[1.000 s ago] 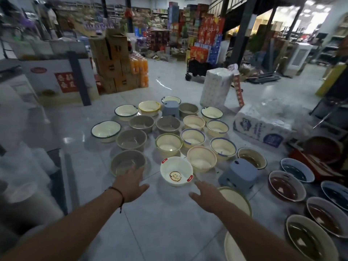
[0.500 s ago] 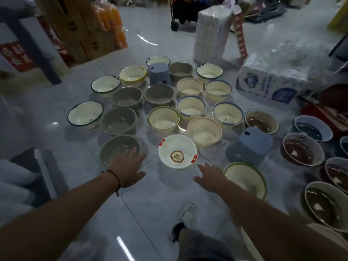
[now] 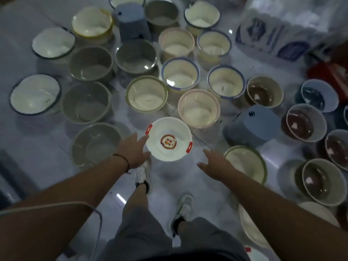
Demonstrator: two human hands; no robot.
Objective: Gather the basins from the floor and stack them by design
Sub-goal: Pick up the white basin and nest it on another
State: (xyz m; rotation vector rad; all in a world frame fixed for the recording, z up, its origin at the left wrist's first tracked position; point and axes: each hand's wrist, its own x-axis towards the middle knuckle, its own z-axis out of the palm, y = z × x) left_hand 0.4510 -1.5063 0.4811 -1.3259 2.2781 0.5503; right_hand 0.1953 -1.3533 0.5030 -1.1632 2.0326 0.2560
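The gathering looks barely begun: every basin I can see sits singly on the pale, glossy tiled floor (image 3: 188, 178), none nested yet. The white basin with red handles (image 3: 169, 139) is the landmark, lying just ahead of the person's white shoes (image 3: 143, 173). The left hand (image 3: 132, 149) reaches for its near-left rim, fingers spread wide, at the rim or just short of touching, gripping nothing. The right hand (image 3: 214, 162) hovers open to the basin's right, apart from it, empty too.

My guess is this basin goes first; the next move calls for both hands closing on its rim or its two red tabs, then lifting.

It looks like smooth, thin plastic, round and shallow, with a red sticker inside. Left of it sit deeper grey basins (image 3: 97, 144); beyond it, cream ones with pink (image 3: 199, 108), green and blue rims; right of it an upturned blue stool (image 3: 251, 125) and brown-lined basins (image 3: 304, 122).
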